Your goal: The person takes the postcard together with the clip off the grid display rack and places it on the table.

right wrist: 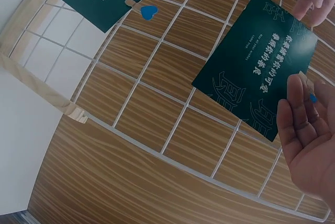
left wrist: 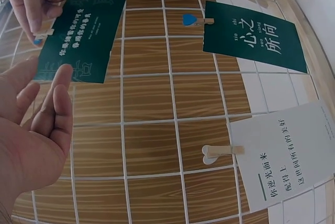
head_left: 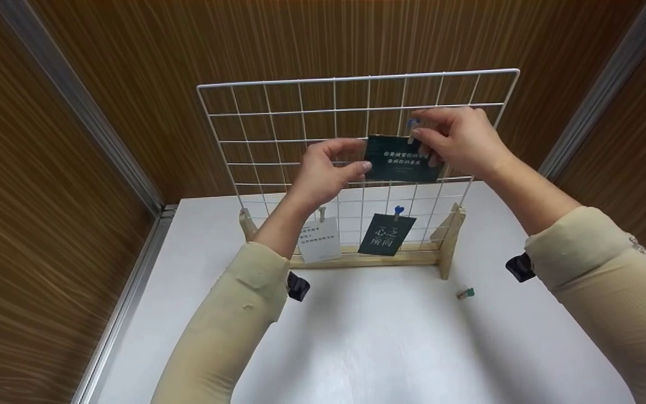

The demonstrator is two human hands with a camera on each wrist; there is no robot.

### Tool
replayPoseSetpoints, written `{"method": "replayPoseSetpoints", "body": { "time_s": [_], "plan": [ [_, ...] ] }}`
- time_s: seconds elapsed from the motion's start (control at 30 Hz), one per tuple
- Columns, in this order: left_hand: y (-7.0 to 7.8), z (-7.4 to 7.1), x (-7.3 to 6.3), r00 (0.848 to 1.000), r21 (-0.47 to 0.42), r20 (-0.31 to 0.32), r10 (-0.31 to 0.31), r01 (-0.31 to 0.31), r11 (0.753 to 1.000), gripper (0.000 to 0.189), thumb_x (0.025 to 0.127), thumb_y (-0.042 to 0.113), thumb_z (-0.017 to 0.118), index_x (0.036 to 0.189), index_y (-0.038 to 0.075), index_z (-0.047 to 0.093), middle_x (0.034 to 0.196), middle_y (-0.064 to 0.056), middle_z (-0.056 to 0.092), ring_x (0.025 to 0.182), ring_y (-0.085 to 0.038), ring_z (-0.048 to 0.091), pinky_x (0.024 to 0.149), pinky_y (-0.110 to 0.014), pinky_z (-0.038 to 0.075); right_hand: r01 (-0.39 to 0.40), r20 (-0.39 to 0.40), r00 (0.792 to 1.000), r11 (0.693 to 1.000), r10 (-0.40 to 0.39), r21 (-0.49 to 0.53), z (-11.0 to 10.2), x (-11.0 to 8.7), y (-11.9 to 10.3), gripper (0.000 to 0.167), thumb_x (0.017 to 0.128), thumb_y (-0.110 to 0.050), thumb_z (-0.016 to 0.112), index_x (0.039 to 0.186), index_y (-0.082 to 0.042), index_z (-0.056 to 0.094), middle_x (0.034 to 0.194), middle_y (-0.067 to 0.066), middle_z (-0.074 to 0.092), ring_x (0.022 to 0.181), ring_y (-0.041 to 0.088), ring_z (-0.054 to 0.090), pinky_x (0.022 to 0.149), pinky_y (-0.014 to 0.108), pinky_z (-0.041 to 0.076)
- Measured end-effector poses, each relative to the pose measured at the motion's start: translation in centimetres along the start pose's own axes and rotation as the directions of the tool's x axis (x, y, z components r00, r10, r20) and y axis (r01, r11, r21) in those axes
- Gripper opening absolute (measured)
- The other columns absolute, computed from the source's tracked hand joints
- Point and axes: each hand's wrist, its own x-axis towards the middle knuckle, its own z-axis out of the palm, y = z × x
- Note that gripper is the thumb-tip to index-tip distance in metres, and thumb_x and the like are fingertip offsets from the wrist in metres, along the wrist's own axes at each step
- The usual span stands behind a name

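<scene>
Dark green card (head_left: 393, 168) at upper centre: your right hand (head_left: 466, 140) pinches the blue-tipped clip (head_left: 411, 135) at its top edge; your left hand (head_left: 326, 171), fingers relaxed, is beside it.

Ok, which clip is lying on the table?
The green-topped clip, by the stand's right foot. The right hand pinches one blue-topped clip; the lower blue-topped clip and white-topped clip are at the grid.
</scene>
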Motion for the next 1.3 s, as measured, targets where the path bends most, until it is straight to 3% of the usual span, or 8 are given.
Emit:
{"method": "replayPoseSetpoints", "body": {
  "time_s": [0.2,0.43,0.67,1.03,1.3],
  "plan": [
    [-0.3,0.5,0.3,1.000,0.013,-0.006,0.016,-0.016,1.000,0.042,0.097,0.002,0.078,0.137,0.009,0.070,0.125,-0.004,0.071,0.112,-0.016,0.070,0.086,-0.027,0.061,0.003,-0.007,1.000,1.000,-0.003,0.013,0.0,-0.1,0.2,0.039,0.109,-0.030,0.064,0.146,-0.018,0.066,0.100,0.013,0.074,0.081,0.022,0.070,0.067,0.015,0.056],
    [-1.0,1.0,0.9,1.000,-0.008,-0.006,0.023,-0.023,1.000,0.034,0.097,-0.001,0.075,0.130,0.006,0.072,0.118,-0.006,0.073,0.105,-0.018,0.072,0.083,-0.029,0.062,-0.002,-0.009,1.000,1.000,0.002,0.025,-0.1,-0.3,0.4,0.039,0.109,-0.031,0.064,0.145,-0.018,0.067,0.102,0.013,0.073,0.081,0.022,0.070,0.067,0.015,0.056],
    [-2.3,1.1,1.3,1.000,-0.058,0.009,-0.004,0.004,0.998,0.038,0.098,0.001,0.075,0.135,0.006,0.069,0.125,-0.006,0.074,0.102,-0.018,0.075,0.082,-0.031,0.062,-0.008,-0.009,1.000,1.000,0.008,0.025,-0.2,-0.4,0.6,0.039,0.108,-0.031,0.064,0.145,-0.019,0.067,0.101,0.013,0.073,0.080,0.022,0.071,0.067,0.016,0.057],
    [-3.4,0.3,1.3,0.999,-0.068,-0.031,-0.034,0.032,0.997,0.030,0.098,0.013,0.079,0.128,0.013,0.076,0.114,0.000,0.079,0.069,-0.022,0.075,0.064,-0.027,0.057,-0.016,0.000,1.000,0.999,0.016,0.049,0.1,-0.1,0.4,0.037,0.108,-0.031,0.064,0.144,-0.021,0.068,0.101,0.013,0.073,0.079,0.022,0.071,0.066,0.018,0.058],
    [-3.2,-0.1,1.3,0.999,-0.045,-0.022,-0.040,0.039,0.998,0.031,0.098,0.014,0.078,0.129,0.012,0.076,0.117,0.000,0.078,0.065,-0.020,0.074,0.065,-0.031,0.058,-0.043,0.014,0.999,0.997,0.042,0.067,0.1,-0.2,0.3,0.041,0.108,-0.033,0.065,0.148,-0.022,0.065,0.104,0.013,0.073,0.079,0.021,0.072,0.067,0.018,0.058]
  ]
}}
